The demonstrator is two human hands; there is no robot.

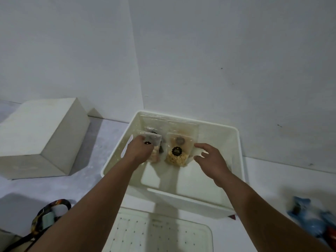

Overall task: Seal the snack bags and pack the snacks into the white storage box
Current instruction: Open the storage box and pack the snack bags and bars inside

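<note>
White plastic forms the storage box (218,137) in the middle of the frame, open on a pale table (272,179), with its lid (163,233) lying flat at the bottom centre. Inside, at the box's upper-left end, the left hand (141,147) grips a small clear snack bag (156,142) with curled fingers. Just right of it stands a second bag (177,153) of yellow snacks with a black round label. The right hand (209,158) hovers inside the box with fingers loosely spread, holding nothing, just beside that bag's right edge; contact cannot be told. A grey block (41,135) sits at the left, a blue packet (309,219) at the lower right.
</note>
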